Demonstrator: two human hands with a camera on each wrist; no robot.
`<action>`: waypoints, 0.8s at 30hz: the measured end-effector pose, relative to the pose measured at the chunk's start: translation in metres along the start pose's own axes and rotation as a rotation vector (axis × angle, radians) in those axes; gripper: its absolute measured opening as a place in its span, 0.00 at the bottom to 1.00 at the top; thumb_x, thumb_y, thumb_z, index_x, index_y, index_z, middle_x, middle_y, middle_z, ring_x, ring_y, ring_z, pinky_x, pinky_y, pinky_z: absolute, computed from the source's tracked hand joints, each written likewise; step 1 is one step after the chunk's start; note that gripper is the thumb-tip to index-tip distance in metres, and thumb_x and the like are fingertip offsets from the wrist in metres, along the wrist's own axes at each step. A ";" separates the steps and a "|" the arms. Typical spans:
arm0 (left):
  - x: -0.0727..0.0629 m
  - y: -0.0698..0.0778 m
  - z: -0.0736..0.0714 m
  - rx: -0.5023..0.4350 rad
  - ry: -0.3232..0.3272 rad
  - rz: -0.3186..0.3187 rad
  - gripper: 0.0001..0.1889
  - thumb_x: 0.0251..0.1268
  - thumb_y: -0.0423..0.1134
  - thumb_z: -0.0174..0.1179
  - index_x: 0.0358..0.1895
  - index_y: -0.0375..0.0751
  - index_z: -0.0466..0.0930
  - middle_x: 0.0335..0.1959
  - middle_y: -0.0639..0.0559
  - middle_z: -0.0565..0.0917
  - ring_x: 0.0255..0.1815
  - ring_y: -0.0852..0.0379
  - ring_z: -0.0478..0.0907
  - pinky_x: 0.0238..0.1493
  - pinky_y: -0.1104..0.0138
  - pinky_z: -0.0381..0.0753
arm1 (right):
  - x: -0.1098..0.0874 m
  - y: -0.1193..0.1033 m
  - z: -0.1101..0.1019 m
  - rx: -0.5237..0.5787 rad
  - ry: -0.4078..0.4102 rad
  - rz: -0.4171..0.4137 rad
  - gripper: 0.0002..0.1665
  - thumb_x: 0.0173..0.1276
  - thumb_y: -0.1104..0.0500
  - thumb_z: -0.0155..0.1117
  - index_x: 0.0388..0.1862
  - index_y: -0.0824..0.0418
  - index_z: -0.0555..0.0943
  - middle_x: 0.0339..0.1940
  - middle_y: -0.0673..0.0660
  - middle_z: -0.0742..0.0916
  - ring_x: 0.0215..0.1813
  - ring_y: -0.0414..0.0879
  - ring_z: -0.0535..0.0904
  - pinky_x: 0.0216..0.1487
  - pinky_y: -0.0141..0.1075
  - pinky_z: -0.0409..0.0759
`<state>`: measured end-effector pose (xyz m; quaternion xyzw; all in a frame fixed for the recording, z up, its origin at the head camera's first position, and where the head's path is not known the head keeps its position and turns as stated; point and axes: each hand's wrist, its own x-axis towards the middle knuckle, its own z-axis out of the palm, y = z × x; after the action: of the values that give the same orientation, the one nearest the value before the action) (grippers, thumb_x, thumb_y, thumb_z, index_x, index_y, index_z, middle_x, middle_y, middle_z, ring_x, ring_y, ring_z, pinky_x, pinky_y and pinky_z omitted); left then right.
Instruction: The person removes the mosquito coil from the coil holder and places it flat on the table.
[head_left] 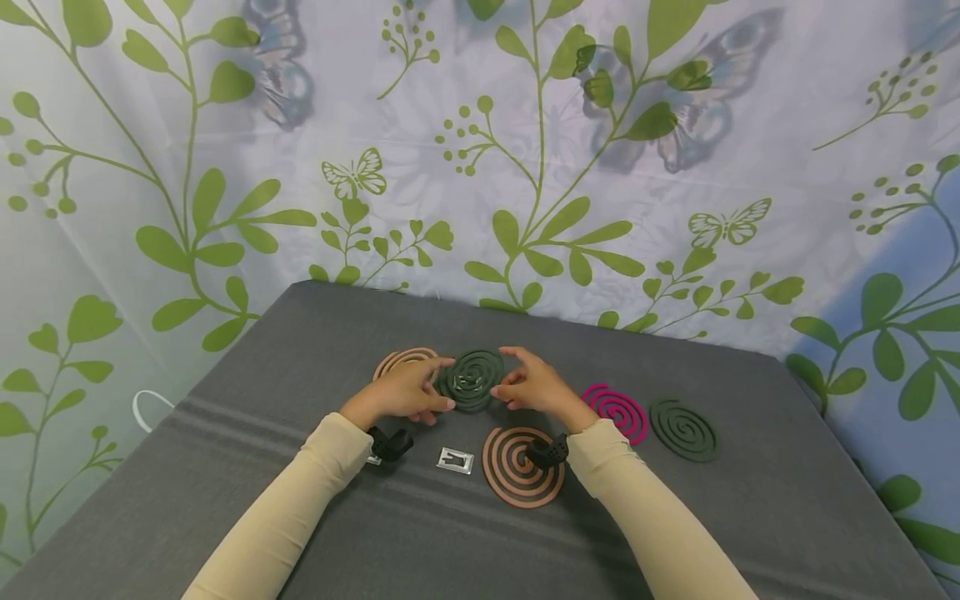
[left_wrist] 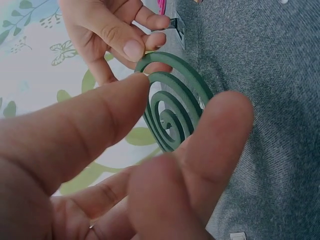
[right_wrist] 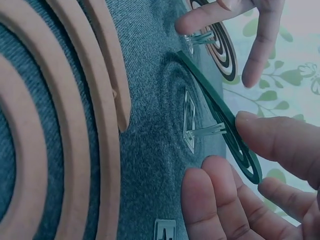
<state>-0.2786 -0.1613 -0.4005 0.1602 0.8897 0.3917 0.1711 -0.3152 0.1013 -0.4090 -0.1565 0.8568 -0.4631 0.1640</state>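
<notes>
A dark green mosquito coil sits tilted over a small metal coil stand, whose raised prong meets its underside. My right hand pinches the coil's rim, with fingertips on both sides of it. That end of the coil is raised off the cloth. On the other side my left hand is held beside the coil, thumb and fingers spread apart. In the right wrist view its fingers stay apart from the coil. A tan coil stands partly hidden behind the left hand.
Nearer on the grey cloth lies another flat metal stand, with a tan coil to its right. Farther right are a pink coil and another green coil. A patterned curtain hangs behind.
</notes>
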 end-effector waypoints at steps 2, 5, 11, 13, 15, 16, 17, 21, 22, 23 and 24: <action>0.000 0.000 0.000 -0.005 -0.001 -0.007 0.42 0.77 0.38 0.70 0.86 0.37 0.59 0.36 0.47 0.92 0.29 0.53 0.89 0.34 0.62 0.86 | 0.002 0.000 0.001 0.008 -0.004 -0.002 0.46 0.76 0.66 0.72 0.86 0.67 0.61 0.47 0.65 0.89 0.35 0.48 0.88 0.43 0.44 0.91; 0.000 0.000 0.000 -0.008 -0.003 -0.012 0.42 0.77 0.38 0.70 0.87 0.37 0.58 0.36 0.47 0.92 0.29 0.52 0.89 0.35 0.62 0.86 | 0.004 0.000 0.002 0.022 -0.002 0.000 0.46 0.75 0.68 0.73 0.86 0.68 0.62 0.42 0.62 0.88 0.31 0.44 0.86 0.41 0.42 0.90; 0.000 0.001 0.000 -0.025 -0.011 -0.006 0.44 0.77 0.38 0.70 0.88 0.37 0.55 0.38 0.45 0.92 0.30 0.51 0.89 0.34 0.62 0.87 | 0.007 0.002 0.004 0.058 0.000 0.018 0.45 0.74 0.70 0.72 0.85 0.69 0.63 0.36 0.57 0.83 0.31 0.43 0.85 0.38 0.40 0.90; 0.000 0.002 0.001 -0.033 -0.018 0.001 0.45 0.77 0.38 0.70 0.88 0.36 0.53 0.39 0.45 0.93 0.30 0.52 0.89 0.34 0.62 0.87 | 0.008 0.003 0.004 0.064 0.005 0.030 0.45 0.74 0.70 0.72 0.85 0.69 0.64 0.36 0.56 0.83 0.31 0.43 0.86 0.38 0.40 0.90; 0.000 0.003 0.001 -0.041 -0.022 0.001 0.46 0.78 0.38 0.69 0.88 0.36 0.51 0.40 0.45 0.93 0.30 0.52 0.89 0.33 0.63 0.87 | 0.008 0.004 0.005 0.061 0.009 0.039 0.45 0.73 0.71 0.73 0.84 0.68 0.65 0.35 0.56 0.83 0.31 0.44 0.86 0.37 0.39 0.90; 0.000 0.003 0.001 -0.042 -0.021 -0.001 0.46 0.78 0.38 0.69 0.88 0.36 0.51 0.40 0.45 0.93 0.30 0.53 0.89 0.33 0.63 0.86 | 0.008 0.005 0.005 0.060 0.011 0.044 0.44 0.73 0.71 0.73 0.84 0.68 0.65 0.36 0.57 0.83 0.31 0.44 0.86 0.37 0.39 0.90; 0.000 0.003 0.002 -0.042 -0.019 -0.005 0.46 0.78 0.38 0.69 0.89 0.36 0.50 0.40 0.45 0.93 0.29 0.53 0.89 0.32 0.63 0.86 | 0.008 0.005 0.005 0.061 0.012 0.047 0.44 0.73 0.71 0.73 0.84 0.68 0.65 0.36 0.57 0.83 0.31 0.44 0.86 0.37 0.39 0.90; 0.000 0.003 0.003 -0.043 -0.006 -0.034 0.46 0.77 0.38 0.70 0.89 0.37 0.51 0.40 0.47 0.92 0.27 0.53 0.88 0.33 0.62 0.86 | 0.008 0.005 0.005 0.061 0.014 0.064 0.44 0.74 0.71 0.72 0.84 0.67 0.65 0.36 0.58 0.83 0.33 0.45 0.86 0.37 0.39 0.90; -0.001 0.004 0.003 -0.041 -0.003 -0.039 0.46 0.77 0.39 0.70 0.89 0.38 0.51 0.41 0.47 0.92 0.27 0.52 0.87 0.33 0.61 0.86 | 0.008 0.005 0.006 0.062 0.015 0.068 0.44 0.74 0.71 0.72 0.84 0.67 0.65 0.37 0.58 0.83 0.33 0.45 0.87 0.37 0.39 0.90; -0.001 0.004 0.004 -0.041 -0.001 -0.046 0.46 0.77 0.39 0.70 0.89 0.38 0.51 0.43 0.47 0.92 0.26 0.52 0.87 0.33 0.61 0.86 | 0.008 0.005 0.006 0.063 0.014 0.068 0.44 0.74 0.71 0.72 0.84 0.68 0.65 0.37 0.58 0.83 0.34 0.46 0.87 0.37 0.39 0.90; -0.001 0.005 0.004 -0.040 0.002 -0.050 0.46 0.77 0.39 0.70 0.89 0.38 0.52 0.44 0.46 0.92 0.26 0.52 0.86 0.33 0.61 0.86 | 0.008 0.006 0.006 0.062 0.012 0.069 0.44 0.74 0.71 0.72 0.84 0.68 0.65 0.37 0.58 0.83 0.35 0.47 0.87 0.37 0.39 0.90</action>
<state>-0.2752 -0.1562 -0.3995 0.1342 0.8855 0.4053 0.1832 -0.3205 0.0965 -0.4178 -0.1189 0.8480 -0.4844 0.1793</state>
